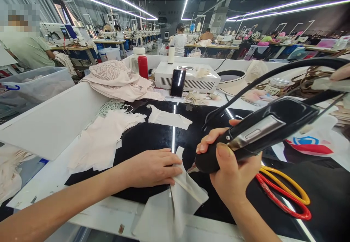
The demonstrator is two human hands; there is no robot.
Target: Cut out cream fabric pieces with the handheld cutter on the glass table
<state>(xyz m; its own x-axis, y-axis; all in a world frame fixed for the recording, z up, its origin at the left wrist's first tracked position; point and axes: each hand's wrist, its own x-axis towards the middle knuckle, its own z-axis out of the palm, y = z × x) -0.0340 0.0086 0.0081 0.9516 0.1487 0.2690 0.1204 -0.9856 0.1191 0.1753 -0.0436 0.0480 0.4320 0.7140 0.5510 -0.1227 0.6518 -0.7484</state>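
Note:
My left hand (154, 169) lies flat on a pale beige fabric piece (188, 189), fingers stretched out and pressing it to the black glossy tabletop (136, 140). The piece is creased and hangs over the front edge. Wrapped round a black corded hand-held cutter (259, 129) is my right hand (232, 169). The cutter tilts down to the left, and its narrow metal tip (193, 168) is at the fabric beside my left fingertips; whether it touches I cannot tell. Farther back lies another cut fabric piece (169, 118). A stack of similar pieces (98, 138) sits to the left.
Red and yellow cord loops (296, 194) lie at right. Behind stand a vented white box (188, 76), a phone (177, 83), a red bottle (142, 67) and heaped fabric (117, 78). The cutter's black cable (262, 79) arches at right. People sit at sewing machines beyond.

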